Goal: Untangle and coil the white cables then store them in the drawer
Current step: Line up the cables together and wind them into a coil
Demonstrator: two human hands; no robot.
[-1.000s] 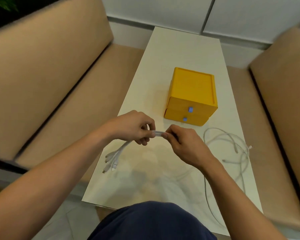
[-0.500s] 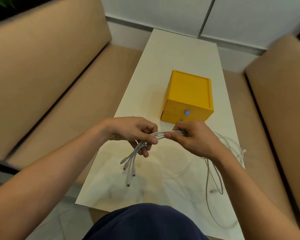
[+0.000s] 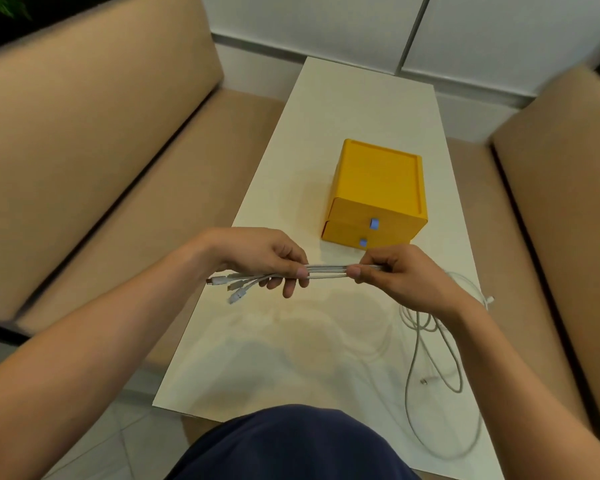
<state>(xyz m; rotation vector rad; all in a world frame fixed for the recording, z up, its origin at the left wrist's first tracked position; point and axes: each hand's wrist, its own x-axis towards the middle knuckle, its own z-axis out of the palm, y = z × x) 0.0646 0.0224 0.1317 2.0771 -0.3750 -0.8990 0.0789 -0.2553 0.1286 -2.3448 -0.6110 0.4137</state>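
Both hands are up over the worktop (image 3: 326, 116), just in front of the yellow drawer unit (image 3: 378, 181), and stretched between them is the white cable bundle (image 3: 326, 271), several strands lying side by side. The left hand (image 3: 257, 254) pinches it between thumb and curled fingers, and the plugs (image 3: 229, 287) fan out free beyond it. The right hand (image 3: 406, 278) pinches the other end, fingers curled round the strands. To the near right of the drawer unit, a loose white cable (image 3: 417, 341) sprawls in slack loops on the worktop, not yet coiled. Both drawers look closed. This is light, limp stuff, I'd say: hardly any weight, but a smooth sheath that can slide through a soft pinch, and folded strands likely to spring apart if let go. The best hold looks to be on the sheath at mid-bundle, all strands pinched together, not on the stiff little plugs, where the wire could kink.
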